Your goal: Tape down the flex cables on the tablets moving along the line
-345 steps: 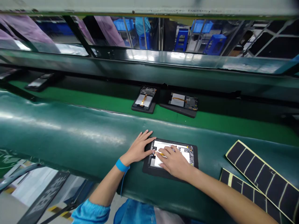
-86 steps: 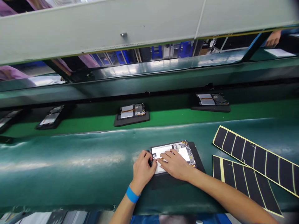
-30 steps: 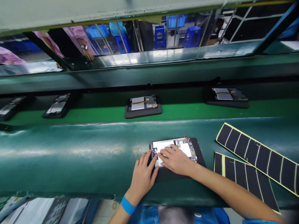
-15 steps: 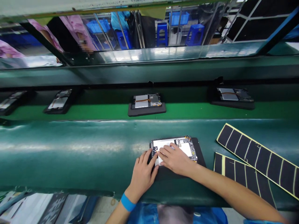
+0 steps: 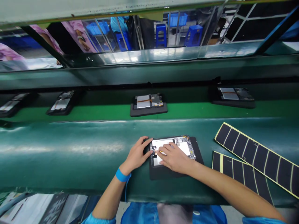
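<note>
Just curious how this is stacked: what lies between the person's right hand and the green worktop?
In the head view: an opened device under the right hand and, beneath it, a black pad.

The head camera is looking forward and down from close behind and above the left hand (image 5: 136, 154) and right hand (image 5: 175, 158), covering the tabletop (image 5: 70, 158) around them.

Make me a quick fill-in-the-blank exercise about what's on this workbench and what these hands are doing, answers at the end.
The left hand has a ____ band at its wrist.
The right hand lies over an opened device.
That device sits on a ____ pad.
The segmented strips lie to the device's ____.

Missing words: blue; black; right.
</note>
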Demonstrator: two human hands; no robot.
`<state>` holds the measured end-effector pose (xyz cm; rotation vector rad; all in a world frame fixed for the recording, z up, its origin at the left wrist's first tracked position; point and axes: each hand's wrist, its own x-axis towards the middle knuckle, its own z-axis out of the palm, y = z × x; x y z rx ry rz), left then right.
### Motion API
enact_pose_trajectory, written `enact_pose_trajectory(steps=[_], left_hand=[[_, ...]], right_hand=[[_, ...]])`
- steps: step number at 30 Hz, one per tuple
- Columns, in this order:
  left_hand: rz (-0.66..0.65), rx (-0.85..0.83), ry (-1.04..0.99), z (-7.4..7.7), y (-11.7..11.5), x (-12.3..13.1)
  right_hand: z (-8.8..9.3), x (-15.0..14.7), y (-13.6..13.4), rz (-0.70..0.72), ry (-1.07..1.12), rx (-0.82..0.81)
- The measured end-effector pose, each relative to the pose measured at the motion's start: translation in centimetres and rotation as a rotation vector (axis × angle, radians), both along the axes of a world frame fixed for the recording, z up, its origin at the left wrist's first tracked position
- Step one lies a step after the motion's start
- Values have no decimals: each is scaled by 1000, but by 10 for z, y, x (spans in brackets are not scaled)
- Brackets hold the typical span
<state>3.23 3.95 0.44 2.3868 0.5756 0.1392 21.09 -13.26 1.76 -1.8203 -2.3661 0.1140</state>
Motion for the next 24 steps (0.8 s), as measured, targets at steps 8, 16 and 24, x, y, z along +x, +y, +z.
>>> enact_pose_trajectory(steps=[8,16,24], left_hand=[[-67,-98,129,19,12,23],[-39,-102,139,19,8,29],[-14,-112,-6,-2,12,16]], right_hand=[[-4,0,-2,-10,38,15],[-3,-2,-2,-28,60,62],[-5,-6,-41,-222,161,346]])
